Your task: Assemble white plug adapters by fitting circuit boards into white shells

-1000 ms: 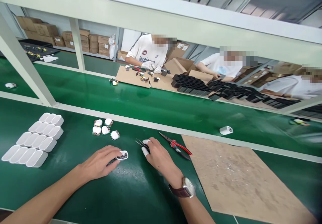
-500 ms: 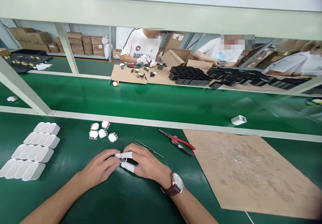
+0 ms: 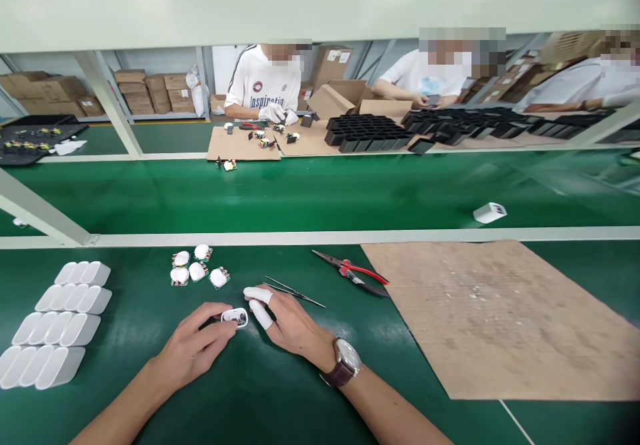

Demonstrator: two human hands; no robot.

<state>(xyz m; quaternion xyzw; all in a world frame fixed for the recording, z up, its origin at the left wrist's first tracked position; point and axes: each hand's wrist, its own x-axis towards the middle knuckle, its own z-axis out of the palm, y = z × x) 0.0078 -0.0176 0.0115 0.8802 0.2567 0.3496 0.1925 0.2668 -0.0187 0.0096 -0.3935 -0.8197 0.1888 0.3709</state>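
My left hand (image 3: 200, 338) is closed around a small white plastic housing (image 3: 242, 318), its open end facing me with dark electronic parts inside. Just right of it, my right hand (image 3: 285, 322) is open and empty, with white finger cots on the thumb and a finger. Metal tweezers (image 3: 295, 292) lie beyond the right hand. Five-odd, that is several, circuit boards with white blobs (image 3: 199, 271) rest past the left hand. Pliers with red and black handles (image 3: 350, 272) lie further right.
Rows of white housings (image 3: 75, 328) stand at left. A stained cardboard sheet (image 3: 500, 325) covers the right side. Beyond a pale rail (image 3: 300, 239), a white case (image 3: 490, 213) sits on the green belt (image 3: 325, 192). Co-workers handle parts near black trays (image 3: 370, 132).
My right hand has let go of the housing and moved slightly away; the left hand keeps it. The white case on the belt has shifted right. The camera view has tilted a little.
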